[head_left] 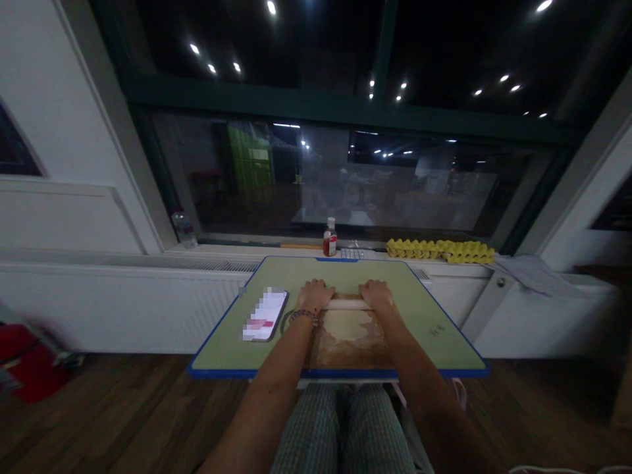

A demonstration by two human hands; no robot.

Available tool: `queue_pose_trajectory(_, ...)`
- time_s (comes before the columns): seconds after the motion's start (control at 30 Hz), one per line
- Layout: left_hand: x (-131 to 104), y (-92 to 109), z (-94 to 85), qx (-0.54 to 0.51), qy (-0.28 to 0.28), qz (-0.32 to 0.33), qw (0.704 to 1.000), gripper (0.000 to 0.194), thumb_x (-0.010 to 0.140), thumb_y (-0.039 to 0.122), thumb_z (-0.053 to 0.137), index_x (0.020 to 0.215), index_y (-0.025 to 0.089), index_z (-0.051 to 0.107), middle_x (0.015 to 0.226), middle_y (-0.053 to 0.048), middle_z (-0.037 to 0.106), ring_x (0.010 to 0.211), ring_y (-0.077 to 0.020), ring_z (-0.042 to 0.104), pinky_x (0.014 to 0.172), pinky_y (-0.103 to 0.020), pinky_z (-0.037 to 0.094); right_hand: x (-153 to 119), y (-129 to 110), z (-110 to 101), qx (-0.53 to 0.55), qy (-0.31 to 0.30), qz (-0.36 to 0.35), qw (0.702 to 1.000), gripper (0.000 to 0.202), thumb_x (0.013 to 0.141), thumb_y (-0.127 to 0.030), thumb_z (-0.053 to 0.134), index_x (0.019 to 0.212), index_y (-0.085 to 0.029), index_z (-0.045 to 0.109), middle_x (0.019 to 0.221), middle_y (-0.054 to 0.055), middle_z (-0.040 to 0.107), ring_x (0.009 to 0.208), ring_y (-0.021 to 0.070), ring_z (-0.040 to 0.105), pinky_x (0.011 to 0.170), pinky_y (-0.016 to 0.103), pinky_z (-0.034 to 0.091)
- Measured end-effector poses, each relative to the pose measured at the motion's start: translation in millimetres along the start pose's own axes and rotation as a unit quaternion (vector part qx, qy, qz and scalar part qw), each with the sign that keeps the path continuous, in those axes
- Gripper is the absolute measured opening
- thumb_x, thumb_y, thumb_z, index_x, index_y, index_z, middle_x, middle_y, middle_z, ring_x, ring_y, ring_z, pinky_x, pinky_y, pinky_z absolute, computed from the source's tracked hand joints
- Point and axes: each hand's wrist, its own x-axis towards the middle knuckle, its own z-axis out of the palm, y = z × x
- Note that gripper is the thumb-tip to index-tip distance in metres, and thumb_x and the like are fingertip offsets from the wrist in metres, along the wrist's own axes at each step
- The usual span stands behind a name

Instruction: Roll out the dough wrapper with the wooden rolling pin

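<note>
Both hands press a rolling pin (349, 304) across dough.
Left hand (315, 295) and right hand (376, 293) clasp its ends; the dough (349, 326), seemingly thin, lies just behind them; even pressure should keep it uniform.

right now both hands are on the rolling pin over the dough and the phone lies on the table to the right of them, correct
Not quite. In the head view the phone lies left of the hands, not right. The rest holds: left hand and right hand rest on the rolling pin over the dough on the table.
</note>
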Motion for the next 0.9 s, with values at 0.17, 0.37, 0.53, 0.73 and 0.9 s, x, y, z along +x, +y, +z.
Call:
queue_pose_trajectory(0.17,-4,2,-4.6,0.011,-0.014,0.001,1.000,0.048,0.092,0.050,0.039,0.117,0.020,0.067,0.127,-0.014,0.063,0.119,-0.0311,0.055,0.094,-0.038,0.045,0,0,0,0.001,0.002,0.004,1.000,0.048,0.097,-0.040,0.036,0.122,-0.011,0.065,0.126,0.017,0.063,0.123,0.0302,0.052,0.094,0.038,0.045)
queue_pose_trajectory(0.37,-8,3,-9.8,0.024,-0.025,0.016,0.999,0.044,0.093,0.049,0.041,0.120,0.025,0.067,0.128,-0.013,0.063,0.120,-0.0324,0.054,0.096,-0.041,0.044,-1,0,0,0.004,0.005,0.003,1.000,0.047,0.096,-0.039,0.037,0.121,-0.011,0.066,0.125,0.017,0.063,0.122,0.0298,0.053,0.093,0.038,0.045)
queue_pose_trajectory(0.53,-5,1,-5.7,0.028,-0.020,0.021,0.999,0.047,0.093,0.049,0.039,0.117,0.023,0.068,0.127,-0.013,0.064,0.118,-0.0317,0.055,0.092,-0.040,0.046,2,2,2,-0.002,-0.008,-0.009,1.000,0.047,0.096,-0.040,0.036,0.121,-0.013,0.066,0.126,0.016,0.063,0.123,0.0284,0.052,0.096,0.036,0.042)
queue_pose_trajectory(0.73,-7,3,-8.0,0.022,-0.022,0.015,0.999,0.046,0.092,0.049,0.039,0.118,0.023,0.068,0.126,-0.013,0.064,0.118,-0.0309,0.056,0.093,-0.039,0.046,6,3,6,-0.011,-0.016,-0.023,1.000,0.049,0.097,-0.041,0.033,0.120,-0.013,0.067,0.127,0.015,0.063,0.122,0.0281,0.052,0.096,0.036,0.041)
queue_pose_trajectory(0.9,-13,3,-11.9,0.044,-0.037,0.044,0.997,0.041,0.093,0.048,0.042,0.117,0.026,0.068,0.128,-0.013,0.062,0.121,-0.0335,0.051,0.097,-0.045,0.041,-1,1,1,-0.012,-0.023,-0.025,0.999,0.045,0.097,-0.038,0.034,0.120,-0.016,0.067,0.128,0.013,0.063,0.122,0.0287,0.052,0.095,0.037,0.041)
